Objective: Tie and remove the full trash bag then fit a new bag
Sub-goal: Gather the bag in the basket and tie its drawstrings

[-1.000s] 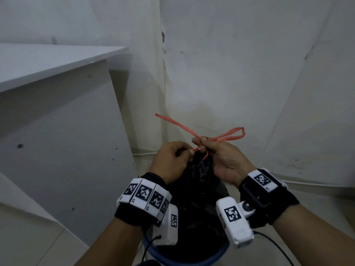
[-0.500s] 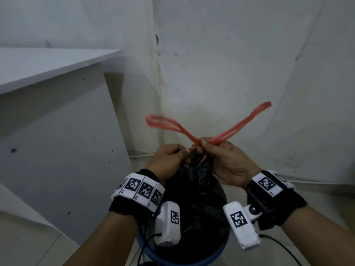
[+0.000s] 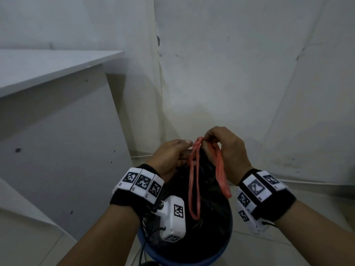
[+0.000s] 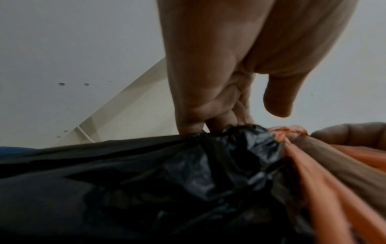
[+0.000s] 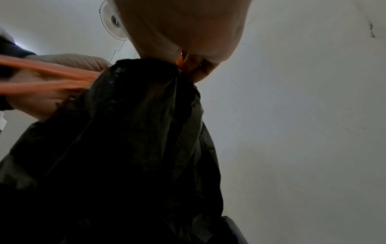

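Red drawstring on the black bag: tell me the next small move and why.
Probably cross the two hanging loops of the red drawstring and pull them into a knot. The left hand grips the gathered neck of the black bag, the right hand pinches the drawstring at the top, and the bag still sits in the blue bin.

White cabinet (image 3: 63,150) stands close on the left of the blue bin (image 3: 228,244); walls (image 3: 249,73) close in behind; floor (image 3: 288,237) right lies open.
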